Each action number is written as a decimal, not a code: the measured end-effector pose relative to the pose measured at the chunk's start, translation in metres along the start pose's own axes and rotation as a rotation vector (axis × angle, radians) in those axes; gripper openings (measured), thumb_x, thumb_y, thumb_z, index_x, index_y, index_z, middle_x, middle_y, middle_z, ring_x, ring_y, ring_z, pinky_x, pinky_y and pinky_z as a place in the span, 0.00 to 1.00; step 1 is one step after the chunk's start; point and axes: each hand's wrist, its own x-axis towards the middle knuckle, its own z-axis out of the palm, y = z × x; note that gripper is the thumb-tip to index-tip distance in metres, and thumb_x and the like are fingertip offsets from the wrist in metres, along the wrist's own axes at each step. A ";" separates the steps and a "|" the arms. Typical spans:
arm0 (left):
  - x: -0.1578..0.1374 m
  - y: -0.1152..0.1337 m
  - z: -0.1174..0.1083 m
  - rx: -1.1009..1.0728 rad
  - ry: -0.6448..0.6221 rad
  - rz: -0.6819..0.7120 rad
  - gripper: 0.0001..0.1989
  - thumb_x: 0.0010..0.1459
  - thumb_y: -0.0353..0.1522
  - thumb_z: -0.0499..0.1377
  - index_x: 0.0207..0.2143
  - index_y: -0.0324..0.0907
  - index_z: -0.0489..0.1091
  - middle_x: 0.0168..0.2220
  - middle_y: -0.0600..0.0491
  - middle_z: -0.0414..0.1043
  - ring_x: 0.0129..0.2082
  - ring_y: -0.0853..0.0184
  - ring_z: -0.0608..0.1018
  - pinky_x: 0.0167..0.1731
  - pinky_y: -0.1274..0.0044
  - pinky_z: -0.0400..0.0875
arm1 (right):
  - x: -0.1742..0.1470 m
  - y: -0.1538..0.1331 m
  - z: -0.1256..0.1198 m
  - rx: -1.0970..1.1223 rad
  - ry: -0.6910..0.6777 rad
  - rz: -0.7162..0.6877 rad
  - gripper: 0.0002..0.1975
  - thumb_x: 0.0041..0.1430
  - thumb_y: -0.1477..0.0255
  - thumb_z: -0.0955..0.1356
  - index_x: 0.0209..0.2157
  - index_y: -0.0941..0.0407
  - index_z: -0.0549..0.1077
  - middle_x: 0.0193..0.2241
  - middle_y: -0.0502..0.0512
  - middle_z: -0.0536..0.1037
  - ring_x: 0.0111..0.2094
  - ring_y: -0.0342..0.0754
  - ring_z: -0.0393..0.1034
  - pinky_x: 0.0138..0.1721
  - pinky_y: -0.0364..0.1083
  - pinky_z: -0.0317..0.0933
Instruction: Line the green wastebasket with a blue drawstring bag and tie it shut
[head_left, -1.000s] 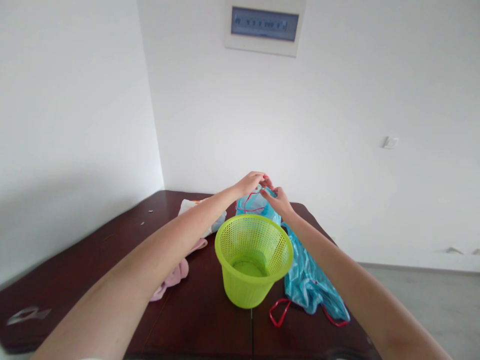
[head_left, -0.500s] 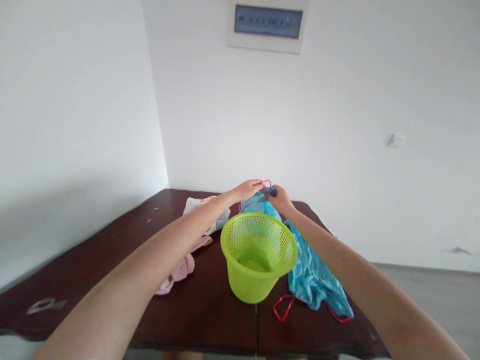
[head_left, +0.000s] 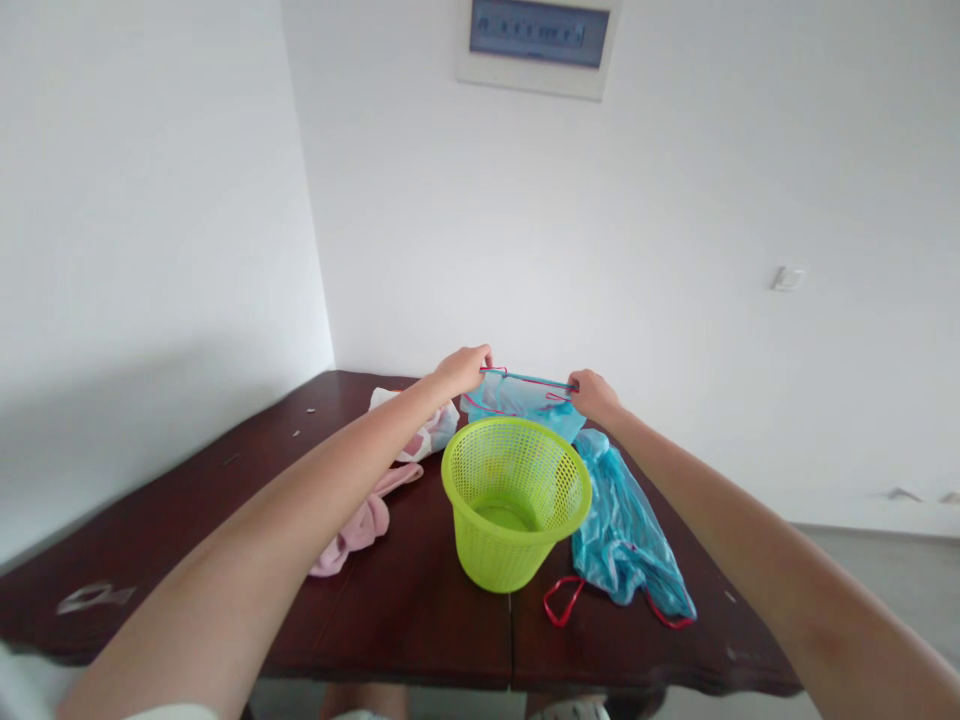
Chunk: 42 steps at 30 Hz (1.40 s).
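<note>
Plainly, blue bag (head_left: pixel 534 400) between hands (head_left: pixel 463 370) (head_left: pixel 596 396).

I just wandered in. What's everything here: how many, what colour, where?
Basket: one, lime green, upright on the table
Held bag: one, blue, red cord, behind the basket
Lying bag: one, blue, red cord, right of the basket
Cloth: one, pink, left of the basket
Bundle: one, mostly white, back left
Looped strip: one, whitish, table's left front
Table: one, dark reddish brown, centre
Walls: two, white, left and behind
Panel: one, white and blue-grey, high behind
Switch: one, white, right wall area
Floor: grey, right
Left hand: one, bare, gripping the held bag's left end
Right hand: one, bare, gripping its right end
</note>
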 end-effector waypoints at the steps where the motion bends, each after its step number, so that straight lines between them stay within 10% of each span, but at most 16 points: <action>1: -0.001 -0.006 -0.003 0.028 0.000 -0.028 0.16 0.70 0.29 0.70 0.58 0.46 0.82 0.47 0.46 0.86 0.50 0.53 0.86 0.52 0.67 0.76 | 0.001 0.006 -0.004 -0.008 0.002 0.035 0.12 0.57 0.84 0.77 0.28 0.53 0.77 0.39 0.59 0.85 0.44 0.55 0.77 0.47 0.49 0.66; 8: -0.010 -0.039 -0.010 0.086 -0.073 -0.195 0.15 0.78 0.41 0.72 0.58 0.41 0.82 0.60 0.44 0.84 0.59 0.53 0.86 0.63 0.55 0.84 | -0.002 0.036 -0.019 0.097 -0.110 0.268 0.15 0.81 0.59 0.77 0.44 0.57 0.81 0.37 0.49 0.82 0.34 0.45 0.77 0.39 0.47 0.77; 13: -0.001 -0.019 0.000 -0.057 -0.087 -0.241 0.16 0.79 0.43 0.71 0.58 0.41 0.81 0.57 0.45 0.85 0.54 0.56 0.87 0.57 0.59 0.86 | -0.015 0.023 -0.015 0.309 -0.259 0.167 0.11 0.63 0.72 0.82 0.42 0.56 0.80 0.36 0.58 0.87 0.33 0.50 0.81 0.35 0.47 0.77; 18: 0.020 0.028 0.009 -0.314 -0.153 -0.234 0.11 0.72 0.37 0.71 0.49 0.38 0.84 0.40 0.47 0.87 0.38 0.61 0.86 0.43 0.69 0.84 | -0.021 -0.024 0.012 0.409 -0.301 -0.085 0.37 0.52 0.69 0.88 0.62 0.50 0.82 0.62 0.64 0.88 0.57 0.59 0.86 0.56 0.54 0.81; 24: 0.023 0.053 0.003 -0.477 -0.199 -0.156 0.13 0.67 0.38 0.66 0.49 0.42 0.87 0.36 0.48 0.87 0.32 0.59 0.84 0.35 0.70 0.79 | -0.010 -0.046 0.040 0.261 -0.173 -0.171 0.08 0.63 0.69 0.80 0.36 0.51 0.79 0.37 0.54 0.85 0.44 0.55 0.78 0.50 0.50 0.70; 36: 0.003 -0.009 -0.003 -0.075 -0.077 -0.054 0.16 0.58 0.38 0.80 0.46 0.44 0.86 0.48 0.46 0.88 0.46 0.55 0.85 0.46 0.72 0.74 | 0.000 0.030 0.028 0.068 -0.152 0.161 0.09 0.63 0.74 0.77 0.41 0.53 0.77 0.27 0.49 0.81 0.27 0.49 0.76 0.34 0.46 0.70; 42: 0.003 -0.032 -0.005 0.116 -0.069 -0.165 0.13 0.69 0.33 0.73 0.54 0.43 0.85 0.52 0.43 0.89 0.51 0.55 0.88 0.50 0.70 0.77 | -0.008 0.046 0.019 -0.081 -0.163 0.209 0.14 0.52 0.77 0.83 0.31 0.54 0.78 0.34 0.62 0.86 0.43 0.60 0.84 0.43 0.49 0.71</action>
